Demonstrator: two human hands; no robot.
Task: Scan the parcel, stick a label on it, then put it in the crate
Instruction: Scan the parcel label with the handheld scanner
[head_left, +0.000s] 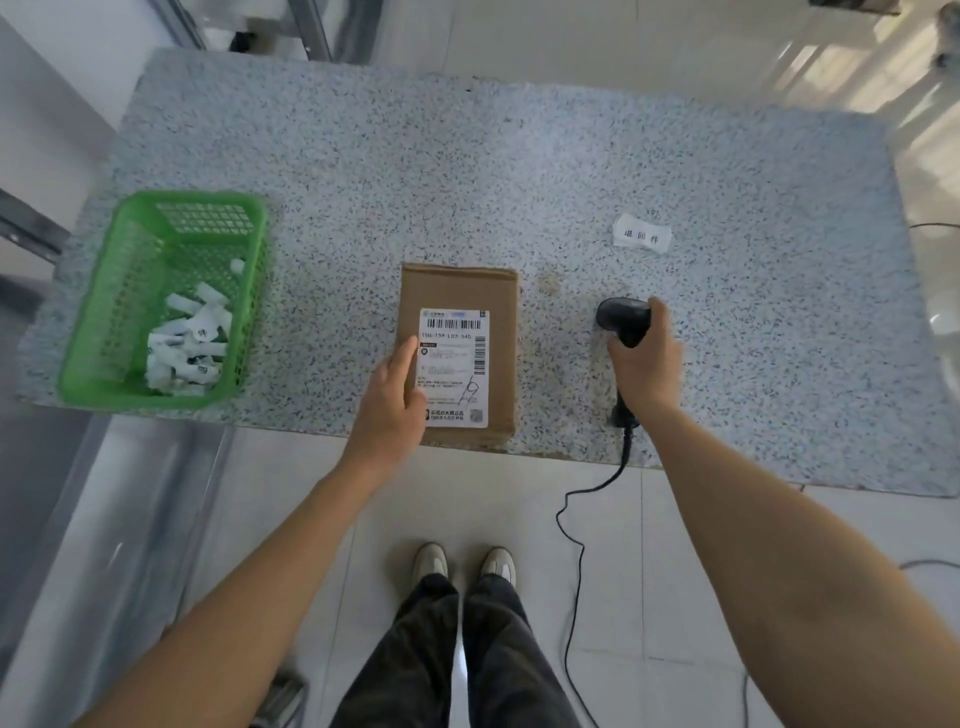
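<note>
Parcel (460, 358), stiff and likely light, lies under our flat open left hand (392, 402); right hand (644, 366) grips scanner (623, 317); we'd grasp its side edges

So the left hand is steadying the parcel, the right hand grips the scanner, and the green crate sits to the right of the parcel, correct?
Not quite. In the head view the green crate sits left of the parcel, not right. The left hand does steady it; the right hand grips the scanner.

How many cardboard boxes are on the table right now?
1. The cardboard box lies near the table's front edge, between the green basket and the scanner, with the left hand on it.
</note>
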